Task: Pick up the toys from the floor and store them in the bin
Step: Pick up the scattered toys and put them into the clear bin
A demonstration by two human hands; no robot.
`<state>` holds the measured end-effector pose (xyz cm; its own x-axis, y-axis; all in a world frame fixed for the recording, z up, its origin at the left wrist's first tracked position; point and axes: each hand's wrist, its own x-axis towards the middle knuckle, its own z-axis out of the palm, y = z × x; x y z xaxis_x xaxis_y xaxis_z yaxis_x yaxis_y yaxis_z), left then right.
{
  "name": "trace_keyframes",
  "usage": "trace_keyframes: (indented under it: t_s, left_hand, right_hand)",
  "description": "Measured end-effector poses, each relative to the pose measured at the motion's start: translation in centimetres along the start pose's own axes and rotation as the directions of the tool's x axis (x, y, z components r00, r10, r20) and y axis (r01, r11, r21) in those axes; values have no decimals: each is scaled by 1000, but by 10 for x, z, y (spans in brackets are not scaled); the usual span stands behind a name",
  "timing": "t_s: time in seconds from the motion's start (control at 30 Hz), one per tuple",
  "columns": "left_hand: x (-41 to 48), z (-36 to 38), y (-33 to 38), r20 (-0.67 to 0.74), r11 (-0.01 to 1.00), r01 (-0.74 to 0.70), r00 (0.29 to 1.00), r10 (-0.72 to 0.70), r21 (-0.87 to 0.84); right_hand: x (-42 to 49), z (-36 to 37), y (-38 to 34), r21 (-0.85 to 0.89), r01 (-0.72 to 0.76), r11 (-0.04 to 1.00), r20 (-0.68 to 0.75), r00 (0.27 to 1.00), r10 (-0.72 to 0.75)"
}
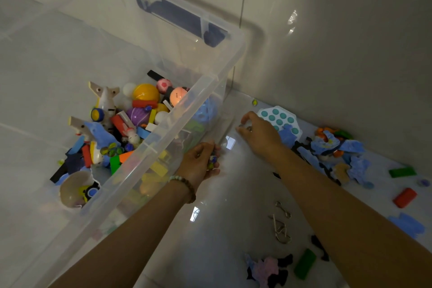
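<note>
A clear plastic bin (163, 128) stands on the floor at the left, filled with several toys: balls, coloured blocks and toy sharks. My left hand (199, 162) is beside the bin's near wall, cupped around several glass marbles (212, 161). My right hand (258, 134) reaches over the floor by the bin's corner and pinches a small marble (249, 128) in its fingertips. Another marble (254, 101) lies on the floor near the wall.
A teal pop-it toy (279, 117) and blue foam pieces (336, 147) lie along the wall. Green blocks (402, 172) (305, 264), a red block (405, 197), metal wire puzzles (281, 224) and dark foam scraps (268, 269) are scattered on the floor at right.
</note>
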<state>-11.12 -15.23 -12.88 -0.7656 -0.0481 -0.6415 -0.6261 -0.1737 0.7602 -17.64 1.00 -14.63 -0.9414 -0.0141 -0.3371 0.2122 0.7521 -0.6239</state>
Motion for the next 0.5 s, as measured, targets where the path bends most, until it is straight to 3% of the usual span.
trace_keyframes:
  t_s: [0.2,0.27,0.3,0.37,0.4,0.5]
  left_hand:
    - [-1,3,2,-18,1000,13,1000,-13,14]
    - [-3,4,3,-23,999,9,1000,-8,35]
    - [-4,6,3,-19,999,7,1000,-6,50]
    - [-11,10,7,0,997,6,1000,-6,83]
    - [-16,13,11,15,995,2,1000,-3,101]
    - [-39,24,30,107,990,-27,994,12,137]
  right_hand:
    - [4,-2,-14,-250,-30,968,61,997,47]
    - [0,-6,-16,-90,-70,994,104,991,79]
    - [-4,-9,-17,132,-144,981,162,979,122]
    - [-15,-21,-18,563,-354,747,335,924,185]
    - [-22,-28,-16,687,-400,607,366,912,187]
    - [-49,-58,-14,834,-453,317,422,892,164]
